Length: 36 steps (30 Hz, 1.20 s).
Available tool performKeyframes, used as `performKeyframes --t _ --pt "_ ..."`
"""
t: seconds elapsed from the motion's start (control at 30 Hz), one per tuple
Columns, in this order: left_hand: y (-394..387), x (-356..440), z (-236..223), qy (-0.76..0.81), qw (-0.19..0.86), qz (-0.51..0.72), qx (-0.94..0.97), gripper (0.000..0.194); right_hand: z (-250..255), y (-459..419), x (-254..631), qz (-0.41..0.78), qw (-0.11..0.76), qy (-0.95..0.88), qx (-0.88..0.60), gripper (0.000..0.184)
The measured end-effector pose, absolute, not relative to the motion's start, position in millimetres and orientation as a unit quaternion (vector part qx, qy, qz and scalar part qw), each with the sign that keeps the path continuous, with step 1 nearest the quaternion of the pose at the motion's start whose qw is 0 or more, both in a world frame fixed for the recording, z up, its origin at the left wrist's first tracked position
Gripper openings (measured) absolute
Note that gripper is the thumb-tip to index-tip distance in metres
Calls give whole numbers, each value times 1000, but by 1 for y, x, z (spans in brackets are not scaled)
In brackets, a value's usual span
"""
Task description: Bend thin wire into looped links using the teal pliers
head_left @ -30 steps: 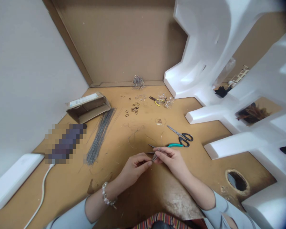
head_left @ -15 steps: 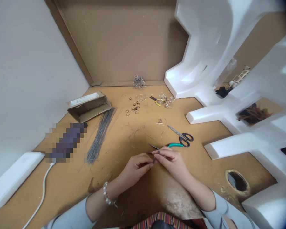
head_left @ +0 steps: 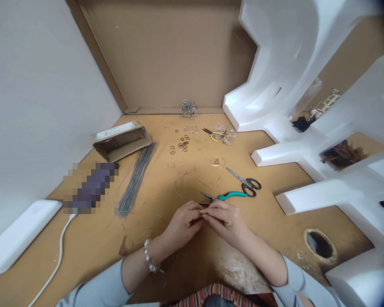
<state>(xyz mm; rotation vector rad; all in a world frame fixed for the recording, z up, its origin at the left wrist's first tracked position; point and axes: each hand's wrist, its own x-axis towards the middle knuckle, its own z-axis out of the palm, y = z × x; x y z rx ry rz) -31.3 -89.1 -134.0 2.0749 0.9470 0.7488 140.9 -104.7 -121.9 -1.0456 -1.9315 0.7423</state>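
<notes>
My left hand (head_left: 186,221) and my right hand (head_left: 223,217) meet over the front middle of the table, fingertips pinched together. Whatever small piece lies between them is hidden by the fingers. Just beyond the right hand lie teal-handled pliers (head_left: 235,195), their dark jaws pointing left and partly covered by the hand. Black-handled scissors (head_left: 248,184) rest behind the pliers. Thin curved wire offcuts (head_left: 178,189) are scattered ahead of my hands. A bundle of straight grey wires (head_left: 135,187) lies to the left.
An open cardboard box (head_left: 123,145) sits behind the wire bundle. Small dark rings (head_left: 183,145), yellow-handled pliers (head_left: 213,135) and wire tangles (head_left: 188,108) lie farther back. A white power strip (head_left: 25,234) with a cable is at left. White branching panels and a round table hole (head_left: 320,244) are at right.
My hands have drawn closer together, the right fingers lowering toward the left ones. More of the teal handle now shows. The whole view has shifted slightly.
</notes>
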Motion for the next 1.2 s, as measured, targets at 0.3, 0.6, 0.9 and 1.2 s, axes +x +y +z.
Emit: performKeyframes --t 0.3,0.6,0.9,1.2 --pt "-95 -33 -112 356 631 264 637 25 -107 -99 145 475 418 -644 -429 23" --pt "-95 -33 -117 324 692 288 577 29 -111 -99 145 428 406 -674 -444 18" --pt "-91 -35 -122 334 784 319 415 25 -103 -94 191 85 141 -815 -556 50" --pt "-83 -40 -123 394 643 406 516 19 -110 -98 182 48 35 -822 -567 70"
